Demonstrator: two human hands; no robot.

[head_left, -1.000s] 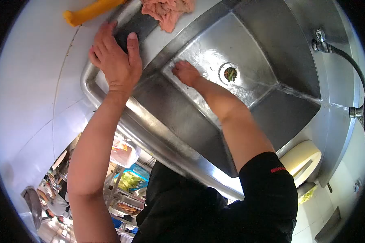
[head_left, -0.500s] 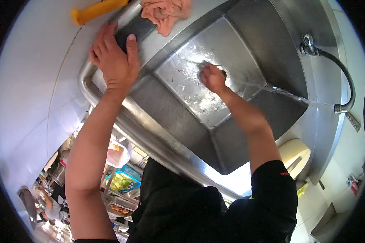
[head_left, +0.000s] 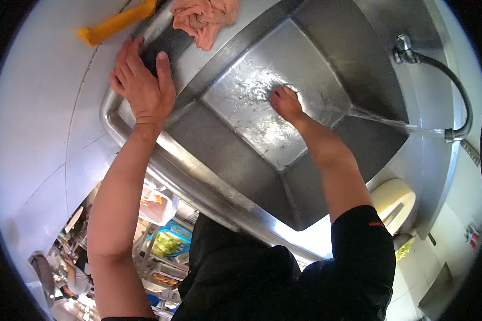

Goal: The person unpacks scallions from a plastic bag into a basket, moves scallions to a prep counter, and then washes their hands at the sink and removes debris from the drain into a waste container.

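Note:
My left hand rests on the corner rim of the steel sink, its fingers stretched out and thumb apart. Down in the basin, my right hand is at the drain opening. Its fingers are curled downward and partly hidden, and I cannot make out what is under them. Shallow water with small dark bits covers the basin floor. From the tap spout, a stream of water runs into the sink.
A crumpled pink cloth and a yellow-orange handle-like object lie by the far left edge. On the right is a round cream-coloured piece. Below left, a blue basket holds green leaves; a person is beyond.
My right hand has shifted slightly right and closer over the drain, its fingers more curled. The left hand stays on the rim while the view moves a little.

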